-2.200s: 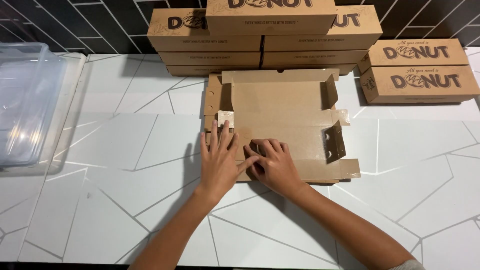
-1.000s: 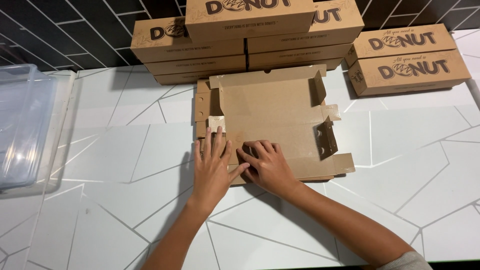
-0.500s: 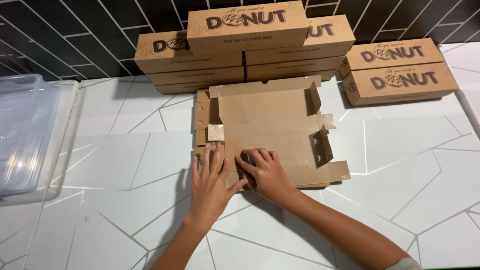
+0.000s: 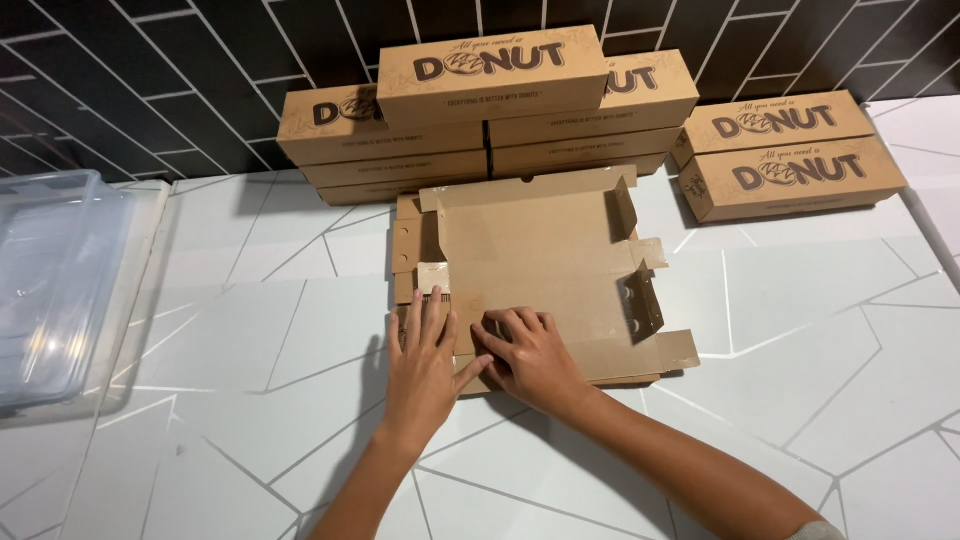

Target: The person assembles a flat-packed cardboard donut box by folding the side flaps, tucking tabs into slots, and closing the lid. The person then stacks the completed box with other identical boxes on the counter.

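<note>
Pressing down at the centre of the frame, both hands work the near edge of a flat, unfolded cardboard box [image 4: 540, 265] that lies open on the white bench [image 4: 250, 350]. The left hand [image 4: 425, 365] lies flat with its fingers spread and straight, palm down over the front left corner of the box, pinning the card to the bench so that it does not slide; it grips nothing. The right hand [image 4: 530, 360] sits just beside it, touching it at the thumb, with the fingers curled onto the front flap, bearing on the fold rather than pinching it; whether anything is caught beneath the fingers cannot be told. Side flaps already stand partly raised: a perforated one [image 4: 643, 300] at the right of the box and a smaller tab [image 4: 432, 277] at the left, just above the left fingertips. Behind the open box, along the dark tiled wall [image 4: 150, 60] in the upper part of the frame, finished brown boxes are stacked [image 4: 490, 100], with two more piled at the upper right [image 4: 790, 150]. A clear plastic tub [image 4: 60, 280] rests at the left edge, well apart from the hands.
</note>
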